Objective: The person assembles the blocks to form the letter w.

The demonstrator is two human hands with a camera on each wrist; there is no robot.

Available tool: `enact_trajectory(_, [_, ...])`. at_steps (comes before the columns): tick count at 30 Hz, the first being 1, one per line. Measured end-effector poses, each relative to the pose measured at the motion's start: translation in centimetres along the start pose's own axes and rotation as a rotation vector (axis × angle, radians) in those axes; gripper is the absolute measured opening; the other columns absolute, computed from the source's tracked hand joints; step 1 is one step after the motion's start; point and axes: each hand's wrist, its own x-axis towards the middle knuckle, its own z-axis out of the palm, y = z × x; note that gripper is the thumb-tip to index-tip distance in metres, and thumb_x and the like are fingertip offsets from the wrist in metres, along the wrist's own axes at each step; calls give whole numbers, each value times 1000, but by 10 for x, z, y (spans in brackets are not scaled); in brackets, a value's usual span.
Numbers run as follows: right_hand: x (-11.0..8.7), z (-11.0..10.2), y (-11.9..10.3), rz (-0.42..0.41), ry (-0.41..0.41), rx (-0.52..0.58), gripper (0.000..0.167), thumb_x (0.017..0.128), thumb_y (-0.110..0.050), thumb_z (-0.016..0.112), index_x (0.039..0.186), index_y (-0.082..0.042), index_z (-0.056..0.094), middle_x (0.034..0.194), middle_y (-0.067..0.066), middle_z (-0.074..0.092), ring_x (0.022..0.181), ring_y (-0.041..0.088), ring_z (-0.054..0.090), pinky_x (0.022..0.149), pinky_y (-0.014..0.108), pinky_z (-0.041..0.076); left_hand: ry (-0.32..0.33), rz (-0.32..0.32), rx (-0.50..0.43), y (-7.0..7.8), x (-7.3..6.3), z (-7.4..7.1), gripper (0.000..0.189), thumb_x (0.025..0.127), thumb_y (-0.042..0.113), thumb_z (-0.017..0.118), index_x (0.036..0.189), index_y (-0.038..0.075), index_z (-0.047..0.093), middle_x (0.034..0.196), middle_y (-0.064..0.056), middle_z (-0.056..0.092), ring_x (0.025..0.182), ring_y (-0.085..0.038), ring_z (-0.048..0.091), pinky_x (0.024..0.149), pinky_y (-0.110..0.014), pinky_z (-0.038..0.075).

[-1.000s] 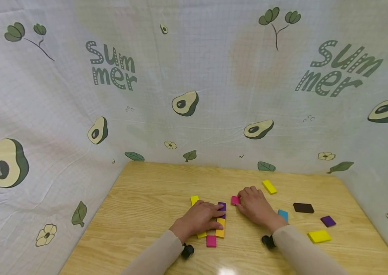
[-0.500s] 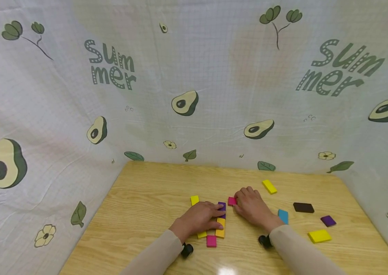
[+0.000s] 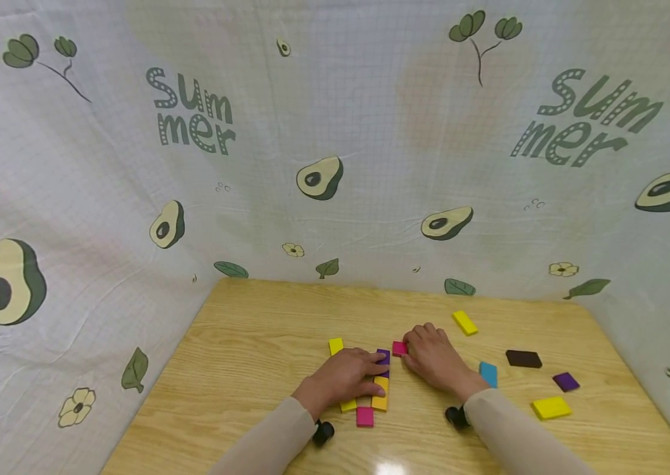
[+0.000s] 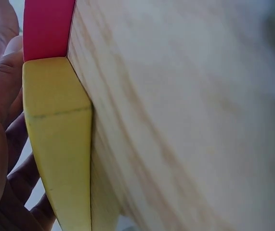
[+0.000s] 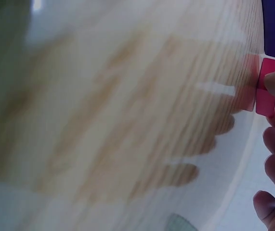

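My right hand [image 3: 434, 356] pinches a small square pink block [image 3: 399, 349] at its right side. In the right wrist view the thumb lies across that pink block [image 5: 265, 103], close to the end of a purple block [image 5: 272, 29]. My left hand [image 3: 347, 376] rests over a group of flat blocks, fingertips on the purple block [image 3: 384, 355] and thumb on the orange block [image 3: 379, 401]. Under this hand runs a yellow block [image 3: 336, 345], partly hidden. A second pink block [image 3: 365, 417] lies at the group's near end. The left wrist view shows a yellow block [image 4: 60, 144] meeting a pink block [image 4: 48, 29].
Loose on the right of the wooden table [image 3: 240, 369] lie yellow blocks [image 3: 465, 322] [image 3: 551, 408], a dark block [image 3: 523, 359], a purple block [image 3: 566, 381] and a blue block [image 3: 488, 374], partly behind the right forearm. A patterned cloth [image 3: 370, 218] encloses the back and sides.
My right hand has slid a little left with the pink block, bringing it nearer the purple block. The left hand has stayed in place.
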Motion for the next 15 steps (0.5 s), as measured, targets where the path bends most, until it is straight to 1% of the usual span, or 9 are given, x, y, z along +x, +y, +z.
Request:
enact_trajectory(4, [1,0,-2,7,-23,-3,28,97,-29,77,113,-7,70,108,7,66,101,27,54,86,44,46,6,12,6,1,-1,-1,60,103,59,56,154,27,57,164,7,47,146,-16,52,121,-33,41])
enact_trajectory(15, [4,1,-2,16,-33,-14,31,97,-30,77,115,-6,69,110,8,66,103,28,55,86,45,47,12,28,17,2,-2,-4,60,104,58,56,153,25,58,163,6,48,145,-17,53,121,-33,42])
